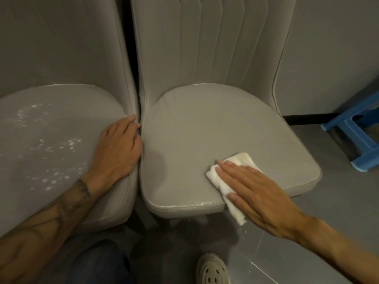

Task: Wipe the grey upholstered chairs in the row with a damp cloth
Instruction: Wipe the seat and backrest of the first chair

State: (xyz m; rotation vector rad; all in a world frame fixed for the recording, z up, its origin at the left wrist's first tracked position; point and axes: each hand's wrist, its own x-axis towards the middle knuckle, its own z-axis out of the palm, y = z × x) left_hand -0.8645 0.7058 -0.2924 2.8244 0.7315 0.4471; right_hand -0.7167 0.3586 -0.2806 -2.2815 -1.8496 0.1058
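Two grey upholstered chairs stand side by side. The right chair (pixel 194 130) has a plain seat with white specks along its front edge. My right hand (pixel 254 187) lies flat on a folded white cloth (pixel 240 160), pressing it onto the seat's front right part; one end of the cloth hangs over the front edge. The left chair (pixel 51 140) carries scattered white spots on its seat. My left hand (pixel 117 148) rests palm down on that seat's right edge, fingers spread toward the gap between the chairs, holding nothing.
A blue plastic stool (pixel 356 138) stands on the grey floor to the right of the chairs. A grey wall (pixel 332 58) runs behind. My shoe (pixel 212 269) and knee show at the bottom, close to the chair fronts.
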